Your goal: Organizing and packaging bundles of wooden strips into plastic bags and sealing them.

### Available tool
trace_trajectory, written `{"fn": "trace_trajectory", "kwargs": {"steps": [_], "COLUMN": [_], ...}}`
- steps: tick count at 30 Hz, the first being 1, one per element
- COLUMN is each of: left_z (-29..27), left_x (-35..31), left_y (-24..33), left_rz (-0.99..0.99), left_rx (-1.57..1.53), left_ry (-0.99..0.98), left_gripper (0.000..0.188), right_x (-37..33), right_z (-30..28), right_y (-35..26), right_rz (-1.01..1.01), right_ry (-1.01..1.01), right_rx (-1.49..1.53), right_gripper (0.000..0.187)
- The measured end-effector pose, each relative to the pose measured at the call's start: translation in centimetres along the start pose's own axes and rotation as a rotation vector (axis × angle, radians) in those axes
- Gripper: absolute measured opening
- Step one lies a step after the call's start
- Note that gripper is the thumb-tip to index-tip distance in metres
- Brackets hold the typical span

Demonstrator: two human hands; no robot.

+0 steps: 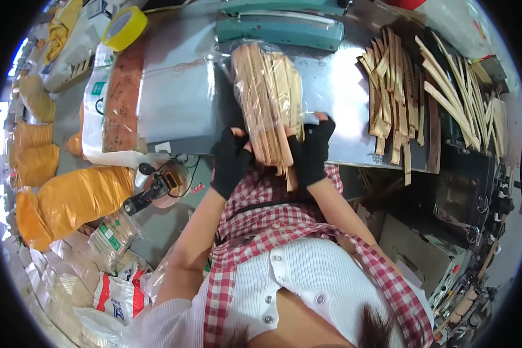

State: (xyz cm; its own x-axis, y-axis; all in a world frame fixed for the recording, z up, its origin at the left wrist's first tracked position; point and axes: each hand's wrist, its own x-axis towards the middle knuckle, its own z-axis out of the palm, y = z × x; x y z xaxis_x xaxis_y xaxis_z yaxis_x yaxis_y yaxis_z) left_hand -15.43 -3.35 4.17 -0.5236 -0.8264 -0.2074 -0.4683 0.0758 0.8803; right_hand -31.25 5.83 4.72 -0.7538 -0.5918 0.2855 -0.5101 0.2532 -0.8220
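A bundle of thin wooden strips (260,110) lies in a clear plastic bag (293,87) at the table's near edge, some strip ends jutting out toward me. Both hands wear black fingerless gloves. My left hand (231,159) is closed on the bundle's lower left side. On the lower right side, my right hand (313,152) holds the bundle with fingers partly hidden behind it. Loose wooden strips (395,87) are spread in a pile at the right of the table.
A teal metal bar (278,30) crosses the table's back. More pale strips (458,93) lie far right. Left are a sheet of clear film (177,104), a reddish-brown board (122,98) and a yellow tape roll (123,29). A handheld scanner (151,192) and orange-wrapped parcels (81,200) sit lower left.
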Motion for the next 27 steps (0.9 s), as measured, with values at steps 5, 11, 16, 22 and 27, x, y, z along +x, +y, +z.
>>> {"fn": "trace_trajectory", "kwargs": {"steps": [5,11,16,22,27], "left_z": [1.7,3.7,6.1,4.1,-3.7], "left_x": [4.4,5.9,4.0,6.0,-16.0], "left_y": [1.0,1.5,-0.2,1.2,-6.6], "left_rz": [0.443,0.289,0.432,0.17,0.402], "left_rx": [0.236,0.299,-0.138,0.278,0.425], "left_ry": [0.231,0.345,0.303,0.096,-0.339], "left_gripper": [0.038,0.028,0.024,0.02,0.021], "right_x": [4.7,3.7,2.8,4.4,-7.0], "right_z": [2.0,1.5,1.3,-1.0,-12.2], "right_y": [4.0,3.9,5.0,5.2,-0.5], "right_rz": [-0.159,-0.094,0.113,-0.098,-0.468], "right_ry": [-0.016,-0.012,-0.005,-0.034,-0.207], "right_rx": [-0.146,0.032,0.239,0.014,-0.242], "right_gripper": [0.024,0.024,0.025,0.018,0.031]}}
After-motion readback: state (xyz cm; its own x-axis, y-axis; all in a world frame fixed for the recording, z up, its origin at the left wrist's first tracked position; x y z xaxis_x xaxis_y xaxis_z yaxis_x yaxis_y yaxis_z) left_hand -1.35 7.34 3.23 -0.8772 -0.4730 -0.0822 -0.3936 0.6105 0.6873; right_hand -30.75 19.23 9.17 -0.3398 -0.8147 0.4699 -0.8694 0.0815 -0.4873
